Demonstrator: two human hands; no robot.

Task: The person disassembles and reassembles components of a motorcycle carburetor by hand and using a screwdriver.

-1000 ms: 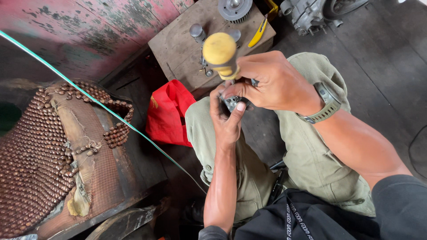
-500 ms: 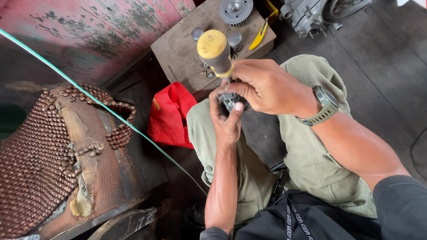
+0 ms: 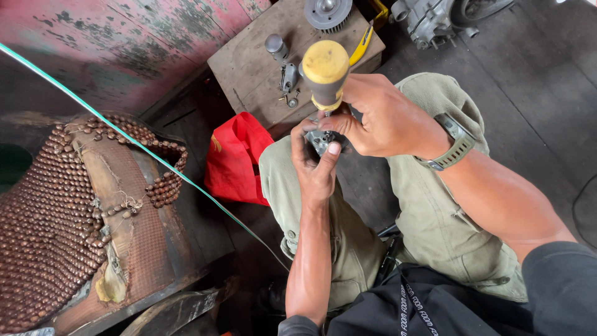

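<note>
**Screwdriver upright over the small metal part**

Head view: the right hand point(image 3: 388, 121) is clenched around the screwdriver point(image 3: 324, 74), just below its yellow handle. The long axis is almost upright and the tip points down into the small metal part point(image 3: 321, 140). The left hand point(image 3: 316, 165) grasps this part from below, above the knees. Both hands touch there; the wooden block point(image 3: 249, 68) lies beyond.

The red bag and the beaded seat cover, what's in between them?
In the head view, a thin green cord runs slantwise between the red bag and the beaded seat cover, over dark floor.
</note>
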